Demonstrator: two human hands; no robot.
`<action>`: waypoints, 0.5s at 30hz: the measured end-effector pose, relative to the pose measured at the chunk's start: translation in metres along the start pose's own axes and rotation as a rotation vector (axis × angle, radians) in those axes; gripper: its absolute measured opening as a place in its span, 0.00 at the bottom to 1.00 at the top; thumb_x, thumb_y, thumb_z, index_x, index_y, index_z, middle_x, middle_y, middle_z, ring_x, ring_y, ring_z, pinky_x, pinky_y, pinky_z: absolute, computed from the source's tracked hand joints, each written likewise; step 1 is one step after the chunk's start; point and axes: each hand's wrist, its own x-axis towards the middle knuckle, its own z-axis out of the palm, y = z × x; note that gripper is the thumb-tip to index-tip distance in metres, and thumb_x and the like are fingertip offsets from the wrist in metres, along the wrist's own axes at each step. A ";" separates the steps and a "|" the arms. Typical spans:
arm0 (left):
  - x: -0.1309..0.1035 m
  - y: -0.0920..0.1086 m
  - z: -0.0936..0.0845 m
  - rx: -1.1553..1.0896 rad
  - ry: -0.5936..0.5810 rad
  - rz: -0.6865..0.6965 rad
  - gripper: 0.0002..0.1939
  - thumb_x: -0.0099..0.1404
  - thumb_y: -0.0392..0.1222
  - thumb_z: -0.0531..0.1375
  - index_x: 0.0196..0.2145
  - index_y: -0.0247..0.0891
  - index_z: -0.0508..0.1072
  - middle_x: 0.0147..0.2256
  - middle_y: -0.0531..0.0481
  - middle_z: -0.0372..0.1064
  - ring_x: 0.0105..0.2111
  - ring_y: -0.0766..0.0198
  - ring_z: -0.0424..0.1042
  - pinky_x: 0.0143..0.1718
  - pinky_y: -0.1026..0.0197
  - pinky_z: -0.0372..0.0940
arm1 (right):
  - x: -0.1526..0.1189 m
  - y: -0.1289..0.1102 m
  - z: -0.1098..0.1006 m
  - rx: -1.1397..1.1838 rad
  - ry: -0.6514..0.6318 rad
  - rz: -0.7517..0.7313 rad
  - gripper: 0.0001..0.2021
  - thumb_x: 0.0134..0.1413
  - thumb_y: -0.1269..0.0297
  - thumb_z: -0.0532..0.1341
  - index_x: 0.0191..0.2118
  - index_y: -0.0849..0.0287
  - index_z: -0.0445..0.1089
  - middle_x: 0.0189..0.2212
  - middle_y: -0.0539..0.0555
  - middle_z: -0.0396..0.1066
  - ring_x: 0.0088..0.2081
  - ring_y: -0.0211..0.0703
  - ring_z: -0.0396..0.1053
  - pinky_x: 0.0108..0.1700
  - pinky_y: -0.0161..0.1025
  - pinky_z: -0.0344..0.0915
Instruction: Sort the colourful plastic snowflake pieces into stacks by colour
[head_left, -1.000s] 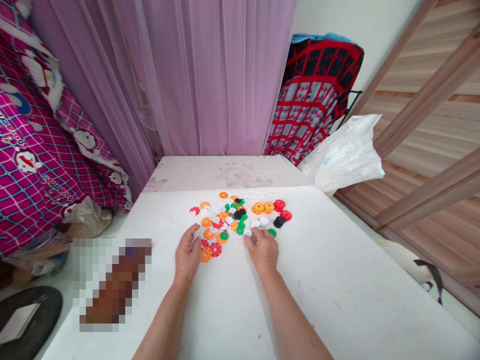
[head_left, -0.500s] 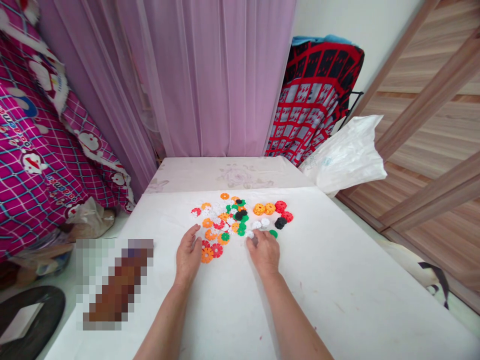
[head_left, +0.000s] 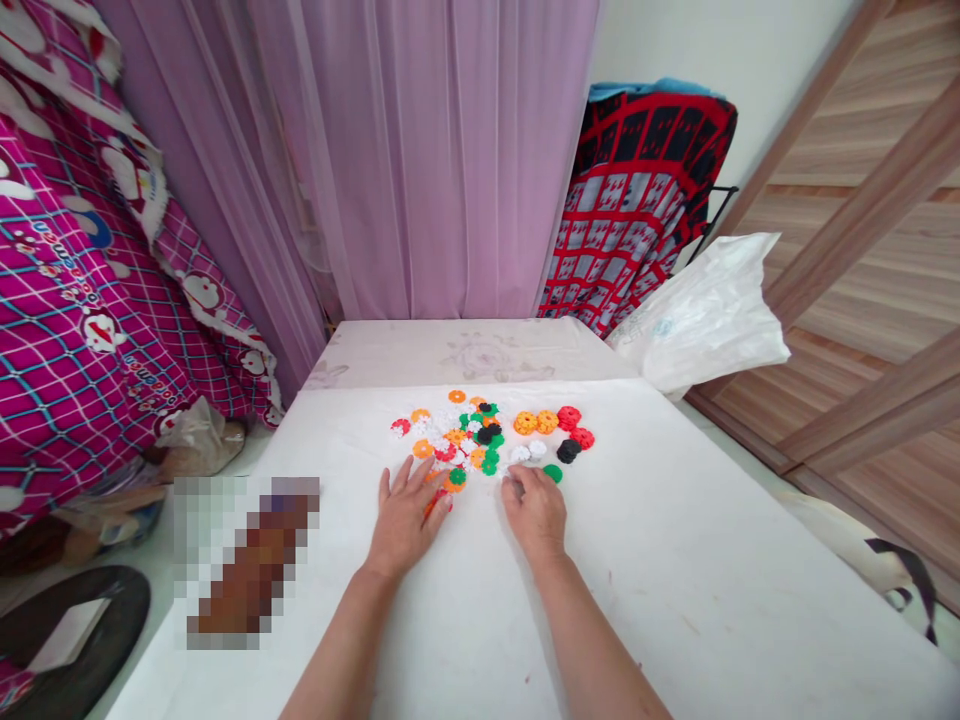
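My left hand (head_left: 409,520) lies palm down with its fingers spread, over the near left edge of a mixed heap of notched plastic discs (head_left: 454,437). Under it, red and orange discs (head_left: 445,498) are partly covered. To the right of the heap my right hand (head_left: 536,510) is closed, thumb and fingers pinched at a white notched disc (head_left: 506,471) that shows only in part. Just beyond it sit white discs (head_left: 528,452), and a green disc (head_left: 553,473) is beside its knuckles.
Sorted by colour at the right are yellow-orange discs (head_left: 535,422), red discs (head_left: 576,427) and black discs (head_left: 568,451). A white cloth covers the table (head_left: 465,640). A white plastic bag (head_left: 697,320) stands past the right edge; a blurred patch (head_left: 255,565) hides something at the left.
My left hand has moved right and spread out over the near red and orange discs. My right hand has stayed by the white discs. The whole view has shifted slightly.
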 end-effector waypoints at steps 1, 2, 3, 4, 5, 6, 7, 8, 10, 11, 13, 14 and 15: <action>-0.001 0.002 -0.001 0.049 -0.026 0.012 0.19 0.64 0.51 0.57 0.52 0.56 0.73 0.61 0.49 0.62 0.66 0.45 0.51 0.63 0.31 0.36 | 0.000 0.000 0.000 0.013 0.005 -0.010 0.11 0.56 0.65 0.55 0.37 0.58 0.75 0.30 0.54 0.72 0.35 0.45 0.66 0.41 0.39 0.58; -0.002 0.003 -0.001 0.088 -0.044 0.014 0.19 0.64 0.52 0.57 0.52 0.56 0.73 0.62 0.48 0.61 0.66 0.44 0.50 0.63 0.31 0.35 | 0.000 0.000 0.000 0.025 0.012 -0.020 0.11 0.56 0.66 0.54 0.37 0.58 0.75 0.30 0.54 0.72 0.35 0.45 0.66 0.41 0.39 0.58; -0.003 0.003 -0.002 0.115 -0.052 0.005 0.19 0.64 0.53 0.56 0.52 0.56 0.73 0.63 0.48 0.60 0.66 0.44 0.49 0.63 0.31 0.34 | 0.000 0.000 0.000 0.036 0.019 -0.030 0.12 0.56 0.66 0.54 0.37 0.58 0.75 0.30 0.54 0.72 0.36 0.44 0.66 0.42 0.39 0.58; -0.004 0.003 -0.002 0.130 -0.052 -0.011 0.19 0.64 0.53 0.56 0.52 0.55 0.73 0.63 0.47 0.59 0.66 0.43 0.49 0.63 0.30 0.34 | 0.000 -0.001 0.000 0.045 0.027 -0.041 0.12 0.56 0.67 0.54 0.37 0.58 0.75 0.30 0.54 0.72 0.36 0.44 0.66 0.42 0.38 0.59; -0.004 0.001 -0.003 0.134 -0.044 -0.031 0.19 0.65 0.53 0.55 0.52 0.55 0.74 0.63 0.47 0.59 0.66 0.43 0.49 0.63 0.30 0.33 | 0.000 -0.001 0.000 0.051 0.033 -0.053 0.12 0.56 0.67 0.54 0.37 0.57 0.75 0.30 0.54 0.72 0.36 0.44 0.66 0.42 0.38 0.59; -0.004 0.000 -0.003 0.127 -0.026 -0.055 0.19 0.65 0.53 0.55 0.51 0.54 0.74 0.62 0.47 0.60 0.66 0.44 0.49 0.63 0.30 0.33 | -0.001 -0.002 0.000 0.055 0.037 -0.066 0.12 0.56 0.68 0.54 0.37 0.57 0.75 0.30 0.53 0.72 0.36 0.44 0.65 0.42 0.38 0.59; -0.003 -0.002 -0.004 0.113 -0.003 -0.082 0.18 0.65 0.53 0.55 0.50 0.52 0.75 0.61 0.47 0.62 0.65 0.44 0.50 0.63 0.31 0.34 | -0.001 -0.003 0.000 0.058 0.039 -0.077 0.12 0.56 0.68 0.54 0.37 0.57 0.75 0.30 0.53 0.71 0.36 0.44 0.65 0.42 0.38 0.59; -0.002 -0.004 -0.005 0.094 0.019 -0.110 0.18 0.66 0.52 0.54 0.49 0.51 0.75 0.60 0.47 0.63 0.65 0.45 0.52 0.63 0.31 0.35 | -0.001 -0.004 0.000 0.059 0.040 -0.088 0.12 0.56 0.68 0.54 0.37 0.57 0.75 0.30 0.53 0.71 0.36 0.44 0.65 0.42 0.38 0.59; -0.001 -0.008 -0.007 0.057 0.056 -0.163 0.17 0.67 0.51 0.52 0.47 0.48 0.76 0.58 0.46 0.66 0.63 0.46 0.56 0.63 0.32 0.38 | -0.002 -0.007 0.000 0.067 0.038 -0.114 0.12 0.56 0.69 0.54 0.37 0.57 0.75 0.31 0.53 0.71 0.36 0.43 0.65 0.42 0.38 0.59; 0.000 -0.009 -0.008 0.043 0.070 -0.184 0.17 0.67 0.50 0.52 0.46 0.47 0.77 0.58 0.46 0.67 0.62 0.47 0.58 0.62 0.32 0.41 | -0.003 -0.009 0.000 0.075 0.034 -0.129 0.12 0.56 0.69 0.54 0.37 0.57 0.75 0.31 0.53 0.71 0.36 0.43 0.65 0.42 0.38 0.59; 0.002 -0.012 -0.009 0.025 0.100 -0.218 0.17 0.67 0.49 0.51 0.45 0.45 0.77 0.57 0.45 0.68 0.61 0.48 0.60 0.62 0.33 0.44 | -0.005 -0.016 0.001 0.097 0.017 -0.164 0.12 0.57 0.70 0.54 0.37 0.56 0.75 0.32 0.53 0.72 0.37 0.43 0.65 0.43 0.38 0.59; 0.002 -0.013 -0.009 0.020 0.117 -0.230 0.17 0.67 0.48 0.51 0.45 0.45 0.76 0.56 0.44 0.69 0.60 0.48 0.61 0.61 0.33 0.45 | -0.006 -0.020 0.001 0.109 0.001 -0.183 0.12 0.57 0.70 0.54 0.37 0.56 0.76 0.33 0.53 0.72 0.37 0.43 0.65 0.43 0.38 0.59; 0.003 -0.015 -0.009 0.018 0.132 -0.239 0.17 0.67 0.46 0.51 0.46 0.44 0.76 0.56 0.43 0.69 0.60 0.48 0.62 0.61 0.34 0.46 | -0.006 -0.026 0.002 0.120 -0.019 -0.204 0.12 0.57 0.70 0.54 0.38 0.55 0.76 0.34 0.53 0.72 0.38 0.42 0.65 0.43 0.38 0.59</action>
